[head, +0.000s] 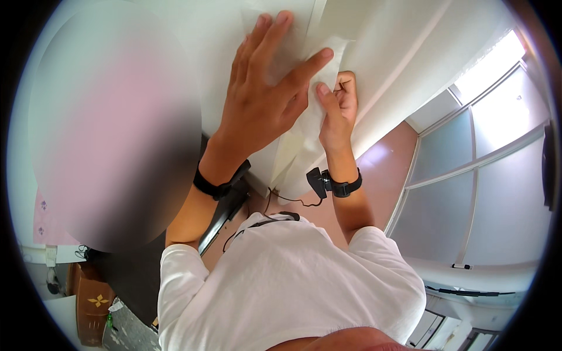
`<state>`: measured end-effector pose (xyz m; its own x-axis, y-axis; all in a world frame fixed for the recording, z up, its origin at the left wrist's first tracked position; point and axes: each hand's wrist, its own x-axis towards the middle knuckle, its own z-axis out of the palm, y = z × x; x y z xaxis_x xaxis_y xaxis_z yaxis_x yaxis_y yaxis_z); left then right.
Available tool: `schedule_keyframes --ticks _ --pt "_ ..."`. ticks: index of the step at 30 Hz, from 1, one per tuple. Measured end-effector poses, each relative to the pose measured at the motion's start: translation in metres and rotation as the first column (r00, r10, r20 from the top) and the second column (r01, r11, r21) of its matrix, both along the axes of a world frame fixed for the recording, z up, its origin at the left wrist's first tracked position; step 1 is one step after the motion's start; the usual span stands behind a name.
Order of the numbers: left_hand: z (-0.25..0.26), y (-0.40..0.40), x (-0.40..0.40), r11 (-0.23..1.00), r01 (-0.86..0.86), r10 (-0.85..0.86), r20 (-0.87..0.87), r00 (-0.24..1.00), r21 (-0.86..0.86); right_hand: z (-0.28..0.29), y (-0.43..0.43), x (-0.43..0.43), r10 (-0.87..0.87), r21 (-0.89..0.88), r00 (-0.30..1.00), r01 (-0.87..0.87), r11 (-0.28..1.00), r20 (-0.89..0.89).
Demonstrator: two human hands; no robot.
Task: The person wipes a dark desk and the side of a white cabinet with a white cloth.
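Observation:
My left hand (263,87), back towards me, lies with spread fingers against a smooth white panel (215,39). Its thumb reaches over a strip of thin, whitish translucent sheet (336,52), paper or plastic film. The edge of that sheet is pinched between the thumb and curled fingers of my right hand (340,105). The sheet's lower part (303,136) hangs between my wrists, creased, beside a cream-coloured strip (287,149). A wider pale sheet or covering (395,57) slopes away to the right of my hands. I cannot tell where one layer joins another.
Black wrist straps (219,184) with devices and a thin cable (298,201) hang near my chest. Frosted glass panels (443,193) stand right over a reddish floor (386,149). At lower left are a dark surface (131,281) and a brown case (92,307). A blurred patch hides the left.

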<state>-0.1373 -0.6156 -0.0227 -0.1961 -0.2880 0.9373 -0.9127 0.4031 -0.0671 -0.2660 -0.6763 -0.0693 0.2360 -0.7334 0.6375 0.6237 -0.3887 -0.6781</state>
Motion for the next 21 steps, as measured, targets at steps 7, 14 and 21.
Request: schedule_keyframes --ticks 7,14,21 --pt "-0.049 -0.005 -0.002 0.987 -0.016 0.012 0.024 1.000 0.158 -0.030 -0.008 0.004 -0.235 0.120 0.967 0.247 0.962 -0.101" --pt "-0.121 0.013 0.014 0.939 0.039 -0.026 -0.044 0.999 0.342 -0.051 0.035 0.017 -0.059 0.156 0.993 0.074 0.985 -0.102" --pt "-0.149 0.025 0.026 0.897 0.291 -0.225 -0.223 0.948 0.333 -0.102 0.045 0.015 0.155 0.221 0.927 -0.081 0.972 -0.341"
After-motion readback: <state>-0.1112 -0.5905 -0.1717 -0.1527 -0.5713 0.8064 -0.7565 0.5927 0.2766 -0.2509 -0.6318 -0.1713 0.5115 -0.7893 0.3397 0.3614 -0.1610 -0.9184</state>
